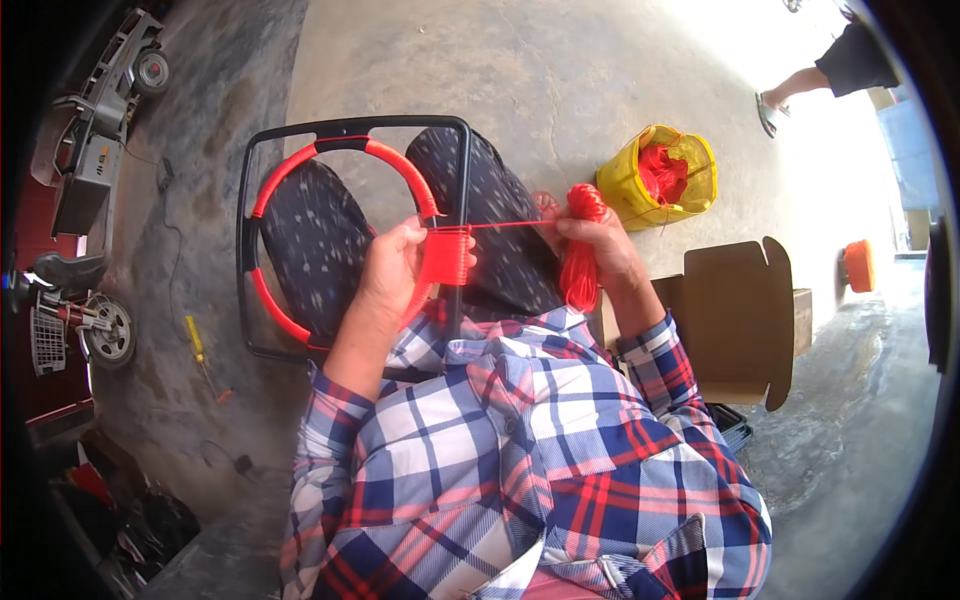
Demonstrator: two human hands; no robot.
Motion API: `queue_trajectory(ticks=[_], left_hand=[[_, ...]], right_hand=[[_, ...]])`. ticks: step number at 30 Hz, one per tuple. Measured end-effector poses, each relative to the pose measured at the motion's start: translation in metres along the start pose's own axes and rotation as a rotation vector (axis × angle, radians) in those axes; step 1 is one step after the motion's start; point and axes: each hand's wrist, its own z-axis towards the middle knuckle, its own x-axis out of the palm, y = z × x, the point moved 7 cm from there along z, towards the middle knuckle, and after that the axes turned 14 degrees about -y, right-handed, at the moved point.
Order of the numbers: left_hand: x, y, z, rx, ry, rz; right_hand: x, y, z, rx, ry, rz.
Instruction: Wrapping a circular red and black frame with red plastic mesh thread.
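Observation:
A black rectangular frame with rounded corners [467, 160] stands across my lap. Inside it is a ring [277, 302] wrapped in red cord along several stretches. My left hand [392, 262] is closed on the right part of the ring, beside a band of red cord [446, 258] wound in rows between ring and frame side. My right hand [606, 246] grips a hank of red cord [580, 275], whose loops hang below and stick out above the fingers. One strand [510, 224] runs taut from the band to this hand.
A yellow bucket [628, 190] holding more red material stands beyond my right hand. An open cardboard box [735, 325] is at my right. On the floor to the left lies a yellow-handled screwdriver [194, 338]. Another person's leg [795, 88] shows at far right.

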Motion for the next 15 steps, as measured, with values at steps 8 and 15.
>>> queue_trajectory(ticks=[8, 15], left_hand=[[0.003, -0.005, 0.004, -0.033, -0.020, -0.038], [0.004, -0.007, 0.005, -0.120, -0.002, -0.060]], right_hand=[[0.028, 0.008, 0.014, -0.036, 0.167, 0.513], [0.023, 0.010, -0.009, -0.118, 0.075, 0.179]])
